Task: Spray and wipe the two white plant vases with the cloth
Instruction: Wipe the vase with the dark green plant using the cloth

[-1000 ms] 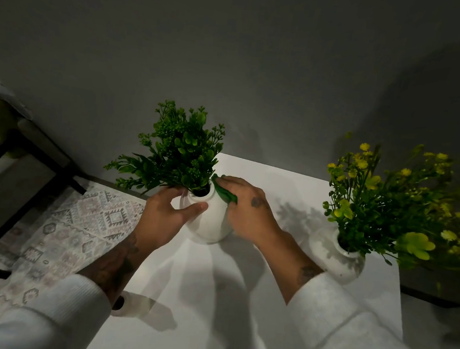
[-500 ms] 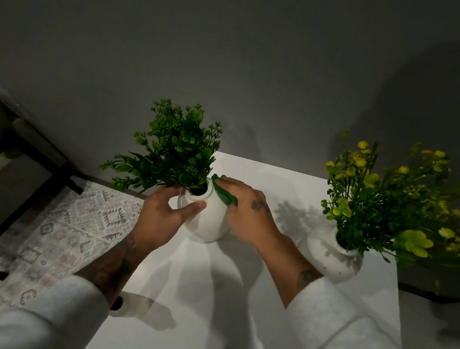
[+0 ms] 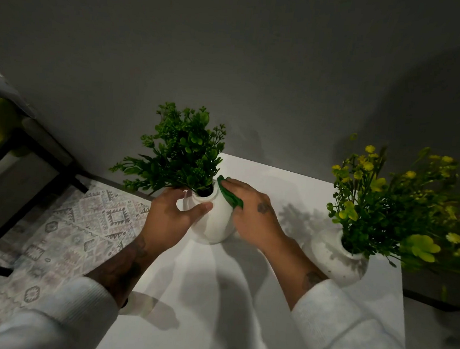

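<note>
A round white vase (image 3: pixel 214 222) with dark green foliage stands on the white table (image 3: pixel 215 296), near its back left. My left hand (image 3: pixel 171 216) grips the vase's neck from the left, thumb across the front. My right hand (image 3: pixel 256 217) presses a green cloth (image 3: pixel 228 194) against the vase's right shoulder; most of the cloth is hidden under my palm. A second white vase (image 3: pixel 334 260), with yellow-green flowers, stands apart at the table's right side.
A small pale object (image 3: pixel 139 303), partly hidden by my left sleeve, sits at the table's left edge. A patterned rug (image 3: pixel 64 228) and a dark metal frame (image 3: pixel 18 186) lie to the left. A grey wall (image 3: pixel 257 81) stands close behind the table.
My right hand with the cloth has slid slightly along the vase's right shoulder. My left hand keeps its grip on the neck. The view has shifted a little.
</note>
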Demonstrator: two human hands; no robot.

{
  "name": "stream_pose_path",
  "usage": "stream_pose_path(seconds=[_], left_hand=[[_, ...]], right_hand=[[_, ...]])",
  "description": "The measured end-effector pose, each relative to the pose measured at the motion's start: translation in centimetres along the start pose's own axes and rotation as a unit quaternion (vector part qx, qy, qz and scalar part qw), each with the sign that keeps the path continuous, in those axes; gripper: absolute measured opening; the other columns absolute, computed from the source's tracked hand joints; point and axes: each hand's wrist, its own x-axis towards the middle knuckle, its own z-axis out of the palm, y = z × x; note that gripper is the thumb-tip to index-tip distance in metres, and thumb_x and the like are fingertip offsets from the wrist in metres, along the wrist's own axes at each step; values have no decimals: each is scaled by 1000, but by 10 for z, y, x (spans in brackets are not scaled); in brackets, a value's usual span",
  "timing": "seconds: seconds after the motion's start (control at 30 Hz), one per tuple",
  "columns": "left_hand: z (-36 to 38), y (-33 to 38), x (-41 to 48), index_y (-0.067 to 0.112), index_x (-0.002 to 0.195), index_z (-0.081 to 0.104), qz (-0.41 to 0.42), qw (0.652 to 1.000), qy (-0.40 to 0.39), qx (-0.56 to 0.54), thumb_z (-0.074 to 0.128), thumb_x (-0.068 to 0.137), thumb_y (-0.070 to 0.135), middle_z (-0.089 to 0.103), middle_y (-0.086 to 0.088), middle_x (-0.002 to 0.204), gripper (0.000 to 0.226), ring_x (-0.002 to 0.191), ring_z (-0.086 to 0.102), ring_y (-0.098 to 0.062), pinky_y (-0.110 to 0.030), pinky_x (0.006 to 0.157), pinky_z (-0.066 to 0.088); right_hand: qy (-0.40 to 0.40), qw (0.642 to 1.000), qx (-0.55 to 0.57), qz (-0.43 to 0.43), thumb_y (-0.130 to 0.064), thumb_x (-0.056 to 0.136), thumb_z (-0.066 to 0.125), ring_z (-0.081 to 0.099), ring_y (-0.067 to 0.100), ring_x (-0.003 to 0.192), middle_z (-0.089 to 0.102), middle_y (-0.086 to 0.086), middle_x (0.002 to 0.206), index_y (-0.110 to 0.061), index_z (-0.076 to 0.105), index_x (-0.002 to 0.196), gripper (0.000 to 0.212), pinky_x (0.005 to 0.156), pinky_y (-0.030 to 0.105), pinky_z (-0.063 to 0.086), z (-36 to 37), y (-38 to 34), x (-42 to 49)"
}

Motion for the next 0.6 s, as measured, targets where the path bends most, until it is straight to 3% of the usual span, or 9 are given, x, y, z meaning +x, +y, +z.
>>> stream_pose_path(seconds=[0.3, 0.5, 0.6], left_hand=[[2, 2, -4, 21, 103, 68, -3, 1000, 22, 6, 80, 68, 48, 63, 3, 110, 46, 100, 56, -10, -22, 82, 40], [0, 2, -3, 20, 106, 68, -7, 1000, 17, 19, 79, 66, 52, 63, 4, 109, 52, 100, 57, -10, -21, 82, 39], [0, 3, -3, 19, 108, 68, -8, 1000, 17, 21, 80, 66, 51, 63, 4, 109, 54, 99, 57, -9, -21, 81, 40]], right_hand=[[32, 999, 14, -37, 18, 80, 49, 43, 11, 136, 49, 0, 145, -16, 58, 133, 65, 116, 25, 29, 9, 6, -22], [5, 1000, 17, 2, 14, 82, 47, 46, 16, 133, 51, -2, 144, -21, 57, 135, 64, 114, 22, 29, 4, 1, 4], [3, 1000, 10, 6, 12, 83, 47, 43, 16, 136, 48, -3, 147, -22, 54, 137, 64, 117, 27, 29, 5, -1, 6]])
